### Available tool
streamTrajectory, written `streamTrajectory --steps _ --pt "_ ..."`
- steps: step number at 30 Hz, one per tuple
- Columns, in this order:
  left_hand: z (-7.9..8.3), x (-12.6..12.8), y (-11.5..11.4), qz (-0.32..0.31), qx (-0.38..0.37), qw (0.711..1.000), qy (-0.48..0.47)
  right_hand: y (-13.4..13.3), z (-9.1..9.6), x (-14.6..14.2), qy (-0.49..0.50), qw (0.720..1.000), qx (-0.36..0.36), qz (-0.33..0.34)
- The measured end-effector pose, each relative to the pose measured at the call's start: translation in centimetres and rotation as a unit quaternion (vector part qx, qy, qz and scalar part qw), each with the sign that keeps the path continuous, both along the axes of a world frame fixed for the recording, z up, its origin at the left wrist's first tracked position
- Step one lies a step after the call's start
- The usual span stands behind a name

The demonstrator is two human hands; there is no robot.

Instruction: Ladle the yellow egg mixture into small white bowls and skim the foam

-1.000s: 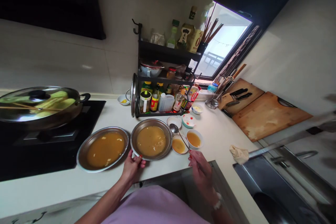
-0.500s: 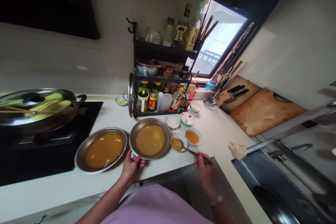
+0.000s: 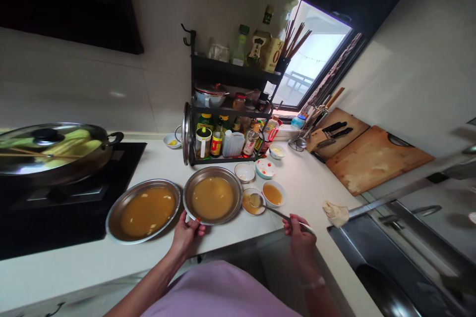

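My left hand (image 3: 189,232) grips the near rim of a round metal dish (image 3: 189,193) that holds cloudy yellowish liquid. The thumb lies on the rim and the fingers are underneath. My right hand (image 3: 300,235) is closed around the handle of a spoon (image 3: 277,212). The spoon's bowl rests in a small bowl (image 3: 263,208) of light brown liquid, just right of the dish. Behind that stands a second small bowl (image 3: 283,193) with orange-brown liquid. To the left is another metal dish (image 3: 174,188) with darker orange liquid and a few pale pieces.
A wide lidded pan (image 3: 85,158) sits on the black stove (image 3: 74,218) at left. A black rack (image 3: 230,67) of bottles stands behind the dishes. Small bowls, including a white one (image 3: 244,173), are near it. Cutting boards (image 3: 383,158), knives and a sink (image 3: 357,247) lie to the right.
My right hand has shifted right and slightly down with the spoon handle; the spoon's bowl stays in the small bowl. My left hand keeps its grip on the metal dish.
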State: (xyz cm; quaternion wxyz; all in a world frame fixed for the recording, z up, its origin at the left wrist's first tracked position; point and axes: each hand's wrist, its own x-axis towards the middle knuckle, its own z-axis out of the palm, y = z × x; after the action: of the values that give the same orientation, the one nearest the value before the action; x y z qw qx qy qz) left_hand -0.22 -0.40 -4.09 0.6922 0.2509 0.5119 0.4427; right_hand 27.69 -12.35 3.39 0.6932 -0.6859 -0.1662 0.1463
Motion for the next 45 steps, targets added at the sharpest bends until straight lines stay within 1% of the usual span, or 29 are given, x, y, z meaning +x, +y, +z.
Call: streamTrajectory --steps 7,11,15,18,21,24,26,27,29,32,34,36,40,45 --pt "-0.2 0.0 0.1 0.002 0.004 1.000 -0.005 0.1 0.9 -0.1 -0.011 1.000 0.015 0.003" --pt "-0.4 0.0 0.1 0.004 0.006 1.000 -0.006 0.4 2.0 -0.9 -0.005 0.999 0.022 0.025" --pt "-0.6 0.0 0.1 0.002 0.001 1.000 -0.003 1.3 2.6 -2.2 -0.017 0.998 0.026 0.056" --pt "-0.6 0.0 0.1 0.007 0.004 1.000 -0.003 2.2 2.5 -3.5 -0.052 0.993 0.023 0.100" --pt "-0.4 0.0 0.1 0.004 -0.001 1.000 0.000 2.8 1.8 -4.6 -0.096 0.983 0.031 0.154" --pt "-0.1 0.1 0.1 -0.001 -0.006 1.000 0.007 2.6 1.3 -5.2 -0.160 0.960 0.035 0.225" --pt "0.0 0.0 0.0 0.000 -0.004 1.000 0.006 2.1 1.4 -5.2 -0.205 0.941 0.029 0.269" --pt "0.1 0.0 0.0 -0.001 -0.004 1.000 0.004 1.8 1.6 -5.1 -0.223 0.933 0.027 0.281" --pt "0.1 0.0 0.0 -0.002 -0.005 1.000 0.003 1.2 2.0 -4.7 -0.247 0.930 0.023 0.273" --pt "0.1 -0.1 0.0 -0.001 -0.004 1.000 0.001 0.6 2.5 -3.7 -0.242 0.948 -0.005 0.208" --pt "0.1 -0.1 0.0 0.002 -0.004 1.000 -0.003 0.2 2.4 -3.0 -0.222 0.961 -0.033 0.163" --pt "0.1 -0.1 0.0 0.002 -0.005 1.000 -0.006 -0.2 1.8 -2.4 -0.200 0.968 -0.055 0.139" --pt "0.0 -0.2 -0.1 0.001 -0.002 1.000 -0.008 -0.8 0.3 -1.8 -0.155 0.976 -0.081 0.130" --pt "0.0 -0.1 0.0 0.004 -0.001 1.000 -0.005 -0.4 -1.0 -1.5 -0.084 0.989 -0.081 0.088"
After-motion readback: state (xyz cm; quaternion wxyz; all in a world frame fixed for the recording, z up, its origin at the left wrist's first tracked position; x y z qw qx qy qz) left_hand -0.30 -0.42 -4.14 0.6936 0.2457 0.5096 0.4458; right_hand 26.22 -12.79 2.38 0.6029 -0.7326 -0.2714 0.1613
